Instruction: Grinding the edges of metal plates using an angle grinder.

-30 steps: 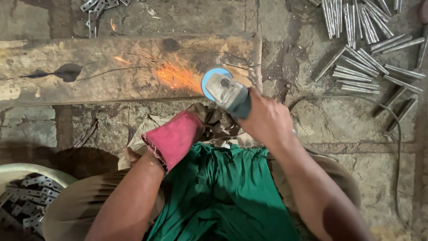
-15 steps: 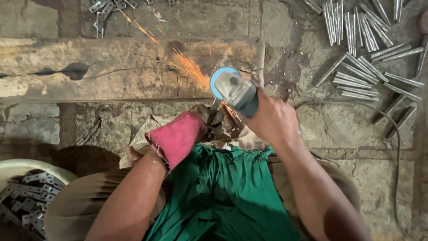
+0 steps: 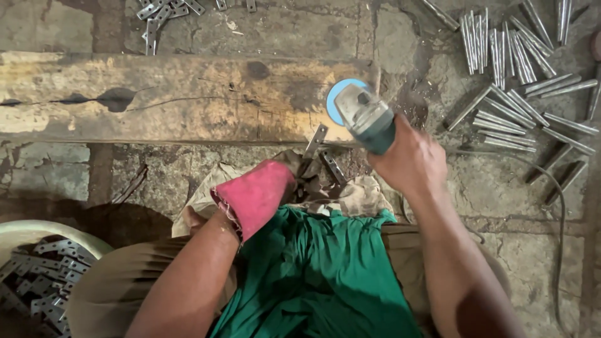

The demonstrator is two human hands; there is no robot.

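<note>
Fingers of my right hand (image 3: 410, 164) wrap tight around the teal body of the angle grinder (image 3: 369, 119), its blue disc tilted up and just off the far edge of the wooden plank (image 3: 156, 100), with no sparks showing. From there I work down in size: that plank lies across the stone floor (image 3: 513, 194) as a rest, scorched dark near the disc where I judge the cutting gets done. Green cloth (image 3: 313, 275) covers my lap, likely as a shield against grit. A heap of long metal rods (image 3: 519, 69) lies well to the right, within reach of the grinder hand, and a pale basin (image 3: 37, 235) at lower left holds small flat metal plates (image 3: 34, 285). My left hand (image 3: 256, 194) is wrapped in a pink cloth, so I cannot tell how its fingers sit; it presses toward a narrow metal strip (image 3: 315, 143) leaning against the plank's near edge, the wrap probably guarding against heat. More small plates (image 3: 166, 9) lie scattered beyond the plank.
</note>
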